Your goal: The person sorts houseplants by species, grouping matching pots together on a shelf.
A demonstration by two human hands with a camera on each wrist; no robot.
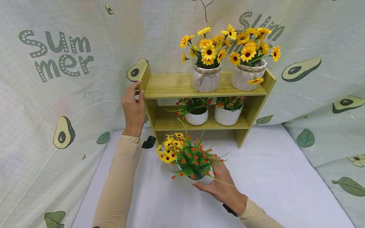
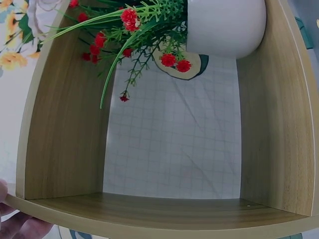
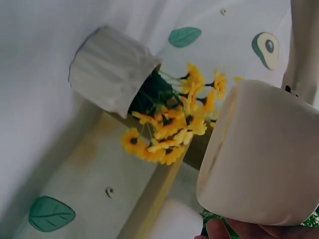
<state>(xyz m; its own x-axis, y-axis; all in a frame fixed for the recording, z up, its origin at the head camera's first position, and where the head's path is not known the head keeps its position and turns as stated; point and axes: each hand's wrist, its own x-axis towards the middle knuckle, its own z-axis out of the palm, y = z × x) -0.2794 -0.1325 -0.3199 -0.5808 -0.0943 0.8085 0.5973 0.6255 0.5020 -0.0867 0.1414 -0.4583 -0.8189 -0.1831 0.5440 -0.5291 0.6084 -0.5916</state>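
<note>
My right hand (image 1: 223, 182) grips a round white pot (image 3: 264, 154) of green foliage with small orange-red flowers (image 1: 195, 158), thumb on the near side of the rim. It is held in front of the shelf, overlapping a pot of yellow flowers (image 1: 168, 150) that stands on the table. My left hand (image 1: 134, 109) holds the upper left side of the wooden shelf (image 1: 171, 84), thumb by its front edge and fingers on the outer side. In the left wrist view, part of that hand (image 2: 25, 226) shows at the lower left corner.
Two ribbed white pots of yellow flowers, one (image 1: 206, 79) mid-shelf and one (image 1: 246, 77) at the right, stand on the top board. Two smooth white pots (image 1: 196, 117) with red-flowered plants sit on the middle board. A white cloth (image 1: 279, 177) covers the table; a printed curtain (image 1: 108, 41) hangs behind.
</note>
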